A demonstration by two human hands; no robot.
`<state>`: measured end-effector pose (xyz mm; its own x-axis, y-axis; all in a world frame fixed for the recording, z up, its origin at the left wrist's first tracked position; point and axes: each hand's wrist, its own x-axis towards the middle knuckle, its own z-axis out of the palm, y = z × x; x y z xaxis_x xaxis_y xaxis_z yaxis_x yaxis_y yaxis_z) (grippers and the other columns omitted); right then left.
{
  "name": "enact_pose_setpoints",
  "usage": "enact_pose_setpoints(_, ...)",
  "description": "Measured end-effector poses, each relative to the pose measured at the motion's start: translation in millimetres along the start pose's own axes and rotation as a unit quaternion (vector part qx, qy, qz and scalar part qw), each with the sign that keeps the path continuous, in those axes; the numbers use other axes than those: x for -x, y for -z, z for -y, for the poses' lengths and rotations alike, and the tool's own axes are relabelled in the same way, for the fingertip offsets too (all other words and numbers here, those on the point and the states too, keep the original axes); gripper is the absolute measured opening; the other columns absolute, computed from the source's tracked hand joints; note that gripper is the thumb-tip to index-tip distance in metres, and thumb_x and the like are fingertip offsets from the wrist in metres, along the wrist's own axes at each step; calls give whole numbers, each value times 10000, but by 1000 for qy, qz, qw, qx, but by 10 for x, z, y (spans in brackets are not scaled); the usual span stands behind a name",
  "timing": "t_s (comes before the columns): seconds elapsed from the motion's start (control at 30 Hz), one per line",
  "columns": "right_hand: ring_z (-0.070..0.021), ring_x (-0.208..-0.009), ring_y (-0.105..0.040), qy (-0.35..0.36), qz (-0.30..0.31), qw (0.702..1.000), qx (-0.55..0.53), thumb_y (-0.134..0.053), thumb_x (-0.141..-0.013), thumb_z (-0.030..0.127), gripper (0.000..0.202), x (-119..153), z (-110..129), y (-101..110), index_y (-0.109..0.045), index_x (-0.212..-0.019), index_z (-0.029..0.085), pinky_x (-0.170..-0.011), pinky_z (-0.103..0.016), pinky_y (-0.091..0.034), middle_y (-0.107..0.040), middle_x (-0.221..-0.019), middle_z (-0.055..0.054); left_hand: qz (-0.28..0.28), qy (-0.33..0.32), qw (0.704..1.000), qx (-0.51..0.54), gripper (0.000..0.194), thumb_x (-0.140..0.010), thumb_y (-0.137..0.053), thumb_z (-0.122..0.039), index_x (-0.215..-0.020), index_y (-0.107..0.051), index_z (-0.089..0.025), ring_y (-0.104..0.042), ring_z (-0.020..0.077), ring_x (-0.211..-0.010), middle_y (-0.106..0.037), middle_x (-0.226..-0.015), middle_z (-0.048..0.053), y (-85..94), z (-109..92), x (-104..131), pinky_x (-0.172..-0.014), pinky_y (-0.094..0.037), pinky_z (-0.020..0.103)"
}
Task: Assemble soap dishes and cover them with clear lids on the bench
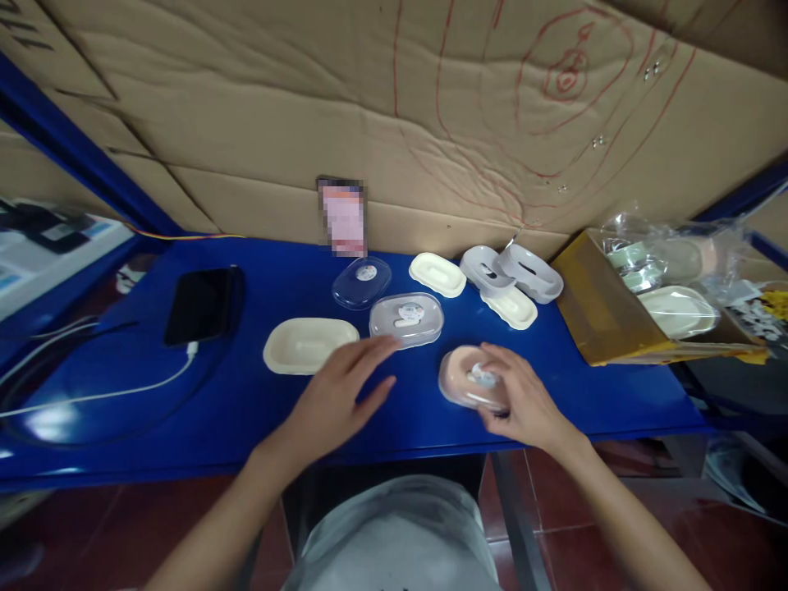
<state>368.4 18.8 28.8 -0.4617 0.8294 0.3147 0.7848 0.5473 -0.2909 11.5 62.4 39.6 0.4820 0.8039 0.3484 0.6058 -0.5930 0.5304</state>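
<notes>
Head view, my right hand: my right hand (520,398) is curled over the pink soap box (469,379), fingers wrapped along its right and near edge, so it is closed on the box.
Head view, my left hand: my left hand (345,394) is spread flat and wide, holding nothing, hovering just above the blue table (246,410); its fingertips point at the clear-lidded box (407,318).
Where the pink box is: near the front edge of the table, right of centre, just near-right of the clear-lidded box.
How it should handle: I judge it light, stiff moulded plastic with a smooth, slightly slippery clear lid; the lid may pop loose, so I would pinch it across the short sides, lid and base together.
Around it: a cream tray (309,345) to the left, a loose clear lid (361,282) farther back, and 4 more cream and grey pieces along the far side, among them a cream lid (437,274).
Far left: a black phone (200,305) with a white cable (123,390).
Right: a yellow carton (600,316) with bagged stock.
</notes>
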Motion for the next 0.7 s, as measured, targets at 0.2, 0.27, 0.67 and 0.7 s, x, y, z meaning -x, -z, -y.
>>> enact_pose_setpoints(0.2, -428, -1499, -527, -93, -79, 989, 81, -650, -1035, 496, 559, 51, -355, -26, -523, -1539, 290, -1177, -670, -510, -533, -1607, -187, -11, 67, 977, -204, 469, -1085, -521, -346, -1523, -598, -197, -584, 407, -1443, -596, -1582, 183, 212, 463, -583, -1184, -467, 589)
enact_pose_setpoints(0.27, -420, -1509, -519, -86, -86, 989, 81, -634, -1044, 520, 572, -25, -394, -76, -526, -1553, 284, -1195, -655, -499, -539, -1607, -185, 17, 103, 964, -243, 476, -1055, -566, -323, -1514, -604, -203, -573, 417, -1450, -578, -1600, 185, 195, 551, -725, -1173, -466, 590)
enact_pose_setpoints(0.67, -280, -1554, -504, -109, -63, 992, 19, -215, -1160, 498, 615, -834, -944, 122, -543, -1602, 225, -1288, -544, -399, -573, -1643, -119, 56, 134, 951, -273, 348, -1076, -488, -251, -1338, -700, -167, -671, 358, -1245, -721, -1346, 158, 174, 495, -809, -1028, -553, 494)
enact_pose_setpoints(0.7, -288, -1509, -557, -114, -48, 992, 33, -225, -1157, 494, 619, -919, -1041, 153, -606, -1547, 201, -1269, -526, -431, -632, -1583, -128, 52, 139, 950, -275, 364, -1083, -496, -286, -1365, -689, -161, -665, 370, -1260, -705, -1370, 170, 167, 494, -801, -1036, -551, 507)
